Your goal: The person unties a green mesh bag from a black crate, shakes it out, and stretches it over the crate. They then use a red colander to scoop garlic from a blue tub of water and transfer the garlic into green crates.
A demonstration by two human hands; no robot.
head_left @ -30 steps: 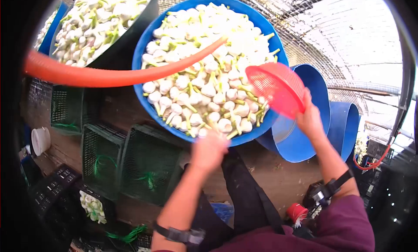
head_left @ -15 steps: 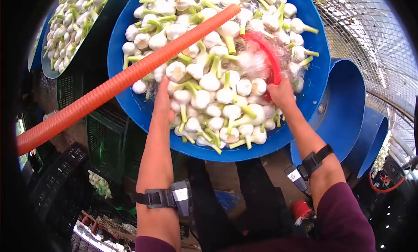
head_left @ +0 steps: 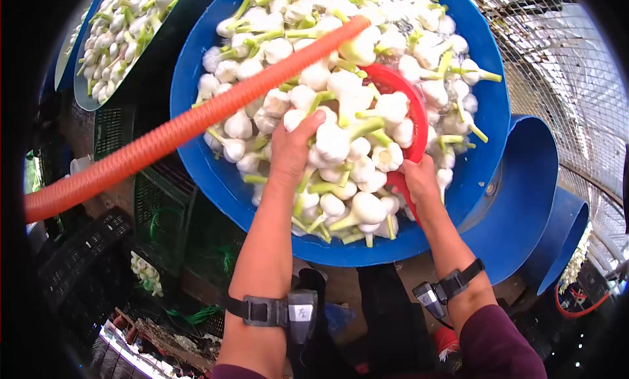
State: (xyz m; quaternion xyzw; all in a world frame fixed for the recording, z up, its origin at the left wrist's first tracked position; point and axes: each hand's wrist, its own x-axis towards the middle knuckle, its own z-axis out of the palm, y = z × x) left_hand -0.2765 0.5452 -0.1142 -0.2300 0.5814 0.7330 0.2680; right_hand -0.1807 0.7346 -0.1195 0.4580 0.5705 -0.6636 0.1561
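Note:
Garlic bulbs (head_left: 333, 143) with trimmed green stems lie heaped in water in a large blue tub (head_left: 203, 176). My right hand (head_left: 422, 179) is closed round the rim of a red basket (head_left: 418, 117), which sits among the bulbs and has many piled in it. Only the right-hand curve of that rim shows; bulbs cover the rest. On the other side, my left hand (head_left: 293, 146) rests against the heaped bulbs with its thumb stretched out, its other fingers partly hidden. An orange ribbed hose (head_left: 196, 117) crosses over the tub, its end above the bulbs.
More garlic fills a container (head_left: 124, 41) at the upper left. Blue curved containers (head_left: 524, 195) stand against the tub's right side. Dark plastic crates (head_left: 160, 215) are stacked at the left. Wire mesh (head_left: 544, 64) runs along the right.
The red basket's rim, mostly under churning water before, now shows higher with bulbs heaped inside. My left hand has moved right, inward over the bulbs. My right hand keeps its grip.

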